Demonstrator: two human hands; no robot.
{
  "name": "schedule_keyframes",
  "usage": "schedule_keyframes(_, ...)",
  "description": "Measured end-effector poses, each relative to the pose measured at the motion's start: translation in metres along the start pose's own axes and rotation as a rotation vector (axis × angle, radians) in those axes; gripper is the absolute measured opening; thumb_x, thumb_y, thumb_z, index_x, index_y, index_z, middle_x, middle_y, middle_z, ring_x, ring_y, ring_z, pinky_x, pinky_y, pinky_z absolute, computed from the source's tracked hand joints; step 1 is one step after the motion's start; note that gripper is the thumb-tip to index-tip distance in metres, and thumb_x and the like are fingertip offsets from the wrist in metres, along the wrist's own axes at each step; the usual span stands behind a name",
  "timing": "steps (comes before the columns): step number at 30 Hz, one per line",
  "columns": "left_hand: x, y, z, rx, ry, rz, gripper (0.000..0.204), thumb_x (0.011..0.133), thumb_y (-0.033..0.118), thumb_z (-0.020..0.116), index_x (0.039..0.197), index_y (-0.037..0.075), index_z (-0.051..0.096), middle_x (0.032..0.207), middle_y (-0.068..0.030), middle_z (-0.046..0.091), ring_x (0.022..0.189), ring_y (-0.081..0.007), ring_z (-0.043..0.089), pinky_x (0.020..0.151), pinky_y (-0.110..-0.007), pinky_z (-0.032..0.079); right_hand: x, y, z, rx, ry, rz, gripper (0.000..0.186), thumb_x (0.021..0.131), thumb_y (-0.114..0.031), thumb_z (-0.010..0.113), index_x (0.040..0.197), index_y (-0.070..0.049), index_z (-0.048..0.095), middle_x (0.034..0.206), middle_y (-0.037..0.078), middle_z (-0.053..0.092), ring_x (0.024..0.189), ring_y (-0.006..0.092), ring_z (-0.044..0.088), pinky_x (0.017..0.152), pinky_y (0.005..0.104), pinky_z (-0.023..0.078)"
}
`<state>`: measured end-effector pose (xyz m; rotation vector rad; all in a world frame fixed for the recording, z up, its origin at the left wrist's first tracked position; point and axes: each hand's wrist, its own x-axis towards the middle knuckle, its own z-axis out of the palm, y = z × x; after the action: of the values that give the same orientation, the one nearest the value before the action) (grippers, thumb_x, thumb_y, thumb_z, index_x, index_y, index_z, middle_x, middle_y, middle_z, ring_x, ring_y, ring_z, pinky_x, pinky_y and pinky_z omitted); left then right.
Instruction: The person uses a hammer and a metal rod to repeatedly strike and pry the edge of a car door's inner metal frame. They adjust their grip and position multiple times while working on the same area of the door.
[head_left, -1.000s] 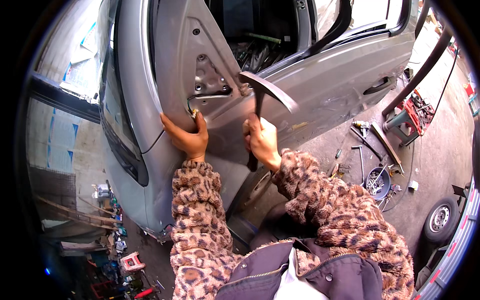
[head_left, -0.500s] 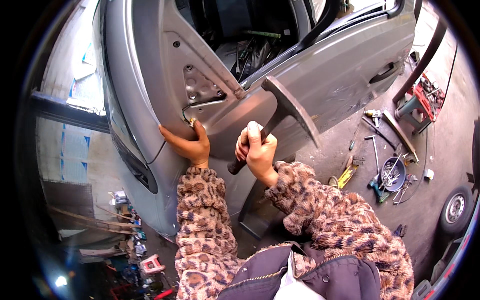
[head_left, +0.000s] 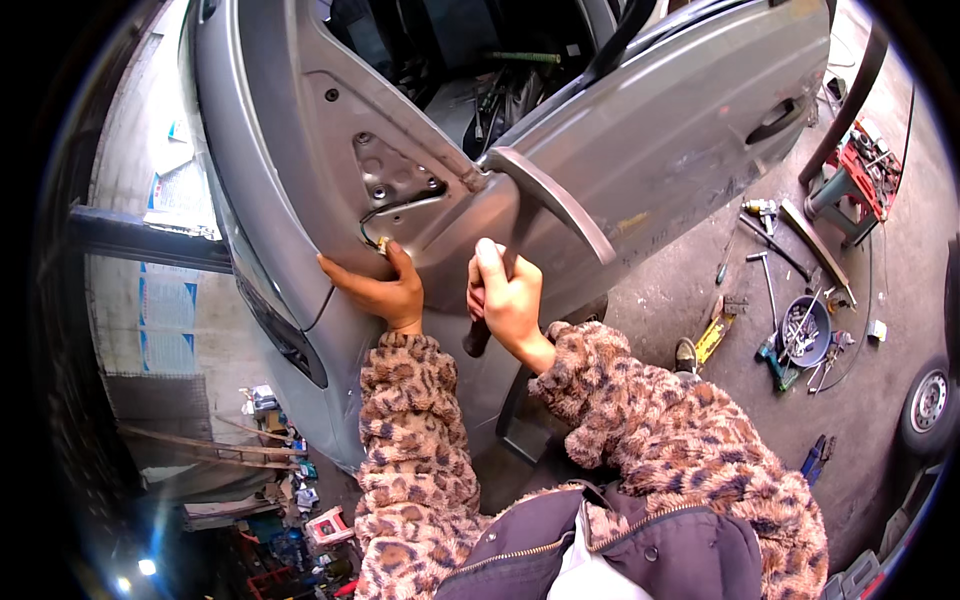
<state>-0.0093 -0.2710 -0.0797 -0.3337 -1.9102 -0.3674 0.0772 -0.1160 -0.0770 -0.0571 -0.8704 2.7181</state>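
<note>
My left hand (head_left: 385, 291) lies against the silver car (head_left: 300, 230) at the gap between front fender and door. Its fingers are stretched out and the thumb is apart, beside a small wire connector (head_left: 382, 245) that hangs from the triangular mirror mount (head_left: 398, 175). My right hand (head_left: 510, 300) is wrapped round the dark handle of a hammer (head_left: 560, 200). The hammer's long, curved metal head is over the front part of the door panel (head_left: 660, 140); whether it touches the metal I cannot tell.
On the floor to the right are a blue bowl of small tools (head_left: 806, 332), a yellow tool (head_left: 714, 335), a cordless drill (head_left: 775, 362) and a long bar (head_left: 815, 245). A red tool stand (head_left: 858, 180) and a wheel (head_left: 926, 400) are farther right. Clutter (head_left: 300, 490) fills the lower left.
The hammer in my right hand has swung left, its head now nearer the mirror mount and its handle more upright. My left hand keeps its place beside the connector. The view has shifted slightly.
</note>
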Motion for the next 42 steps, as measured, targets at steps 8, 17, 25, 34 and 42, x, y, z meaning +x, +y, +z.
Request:
schedule_keyframes(8,0.003,0.003,0.0,-0.109,-0.002,-0.089,0.093,0.085,0.029,0.074,0.151,-0.011,0.021,0.146,-0.0355,0.037,0.133,-0.0507,0.04,0.113,-0.052,0.032,0.008,-0.004,0.007,-0.046,0.019,0.062,0.042,0.105,-0.033,0.054,0.073,-0.005,0.05,0.052,-0.001,0.041,0.038,0.0086,0.04,0.038,0.026,0.033)
schedule_keyframes(17,0.012,0.007,-0.001,-0.04,0.102,0.022,0.094,0.082,0.032,0.078,0.15,-0.006,0.026,0.116,-0.0274,0.055,0.095,-0.0449,0.061,0.075,-0.05,0.053,0.005,-0.025,-0.01,-0.181,0.036,0.002,0.043,0.104,-0.035,0.052,0.072,-0.006,0.047,0.052,0.001,0.038,0.039,0.0138,0.04,0.04,0.0311,0.037)
schedule_keyframes(25,0.014,0.01,-0.001,-0.174,0.105,-0.047,0.091,0.081,0.031,0.08,0.149,-0.004,0.03,0.106,-0.0223,0.058,0.084,-0.0409,0.063,0.066,-0.048,0.054,-0.01,-0.03,0.002,-0.112,0.038,-0.256,0.045,0.106,-0.03,0.048,0.069,-0.005,0.044,0.051,0.002,0.037,0.04,0.0132,0.038,0.042,0.0309,0.038)
schedule_keyframes(34,0.015,0.009,0.001,-0.188,0.139,-0.038,0.09,0.08,0.03,0.08,0.148,-0.004,0.033,0.099,-0.0189,0.059,0.077,-0.0375,0.064,0.058,-0.045,0.054,-0.006,0.009,0.009,-0.103,-0.027,-0.086,0.046,0.106,-0.037,0.047,0.071,-0.007,0.043,0.053,0.002,0.036,0.041,0.0164,0.039,0.043,0.0337,0.039)
schedule_keyframes(42,0.014,0.008,-0.003,-0.167,0.145,-0.014,0.089,0.08,0.029,0.08,0.148,-0.005,0.033,0.099,-0.0195,0.059,0.077,-0.0376,0.064,0.059,-0.045,0.053,-0.005,0.02,0.006,-0.131,0.009,0.046,0.045,0.105,-0.038,0.051,0.073,-0.008,0.045,0.052,0.001,0.037,0.038,0.0144,0.039,0.039,0.0308,0.035)
